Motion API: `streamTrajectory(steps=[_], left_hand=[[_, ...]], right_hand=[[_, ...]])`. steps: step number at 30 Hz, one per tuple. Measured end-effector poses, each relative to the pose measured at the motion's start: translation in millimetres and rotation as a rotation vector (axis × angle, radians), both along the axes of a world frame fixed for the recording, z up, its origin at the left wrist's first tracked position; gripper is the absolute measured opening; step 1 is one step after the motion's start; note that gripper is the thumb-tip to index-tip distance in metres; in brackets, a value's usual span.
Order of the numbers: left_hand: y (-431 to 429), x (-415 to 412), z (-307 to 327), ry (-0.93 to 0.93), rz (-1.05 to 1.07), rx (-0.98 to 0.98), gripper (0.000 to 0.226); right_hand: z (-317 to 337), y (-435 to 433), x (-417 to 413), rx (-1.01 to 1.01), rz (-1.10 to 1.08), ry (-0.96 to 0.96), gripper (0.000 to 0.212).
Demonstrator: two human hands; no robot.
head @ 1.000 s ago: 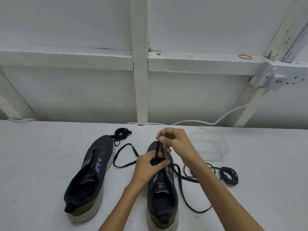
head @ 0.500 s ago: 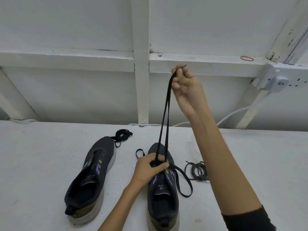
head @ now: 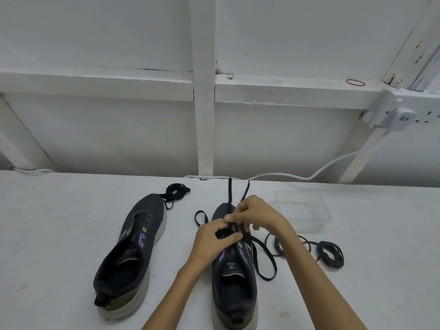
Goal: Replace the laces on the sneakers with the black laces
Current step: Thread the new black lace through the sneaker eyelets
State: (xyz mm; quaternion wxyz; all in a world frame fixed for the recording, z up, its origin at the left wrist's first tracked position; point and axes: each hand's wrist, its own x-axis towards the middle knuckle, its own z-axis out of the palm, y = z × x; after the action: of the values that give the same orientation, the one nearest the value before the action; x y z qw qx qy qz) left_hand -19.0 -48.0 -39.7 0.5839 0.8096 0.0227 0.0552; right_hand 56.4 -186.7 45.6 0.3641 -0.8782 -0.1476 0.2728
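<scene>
Two dark sneakers with purple marks stand on the white table. The left sneaker has no lace. Over the eyelets of the right sneaker both hands meet. My left hand pinches the black lace at the eyelets, thumb on top. My right hand grips the same lace just beyond; its two ends stick out past the toe and a loop lies to the shoe's right.
A coiled black lace lies beyond the left sneaker's toe. Another bundle of dark laces lies at the right. A clear plastic tub stands behind my right hand. A white cable runs along the wall.
My right hand, which had pulled the lace high above the shoe, has come back down to the eyelets. The lace ends now lie past the toe. My left hand stayed on the shoe.
</scene>
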Motion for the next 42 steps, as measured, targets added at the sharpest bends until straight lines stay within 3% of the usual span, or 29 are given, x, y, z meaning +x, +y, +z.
streamTrajectory(steps=[3, 6, 9, 17, 23, 29, 31, 34, 37, 39, 42], left_hand=[[0, -1, 0, -0.005, -0.002, -0.004, 0.014], [2, 0, 1, 0.026, 0.004, -0.014, 0.023], [4, 1, 4, 0.039, -0.022, -0.017, 0.012], [4, 0, 10, 0.023, -0.052, -0.013, 0.013], [5, 0, 9, 0.044, -0.050, 0.025, 0.017], [4, -1, 12, 0.051, -0.045, 0.013, 0.013], [4, -2, 13, 0.044, -0.057, 0.012, 0.013], [4, -1, 14, 0.018, -0.077, 0.036, 0.013], [5, 2, 14, 0.005, -0.086, 0.078, 0.017], [7, 3, 13, 0.003, -0.072, 0.120, 0.031], [7, 4, 12, -0.012, -0.065, 0.117, 0.034]], right_hand=[[2, 5, -4, 0.115, -0.011, -0.036, 0.016], [5, 9, -8, 0.216, -0.043, 0.019, 0.022], [10, 9, -12, 0.386, -0.060, 0.115, 0.023], [73, 11, 8, 0.714, -0.152, 0.047, 0.021], [139, 15, 30, 1.077, -0.231, 0.065, 0.025], [125, 32, 43, 1.237, -0.337, 0.159, 0.017], [105, 29, 45, 1.109, -0.361, 0.119, 0.012], [65, 12, 42, 0.417, -0.253, -0.118, 0.030], [30, -8, 24, -0.068, 0.020, 0.047, 0.050], [14, -13, 6, -0.081, 0.069, 0.127, 0.043], [-6, -11, -11, 0.162, -0.101, 0.004, 0.024]])
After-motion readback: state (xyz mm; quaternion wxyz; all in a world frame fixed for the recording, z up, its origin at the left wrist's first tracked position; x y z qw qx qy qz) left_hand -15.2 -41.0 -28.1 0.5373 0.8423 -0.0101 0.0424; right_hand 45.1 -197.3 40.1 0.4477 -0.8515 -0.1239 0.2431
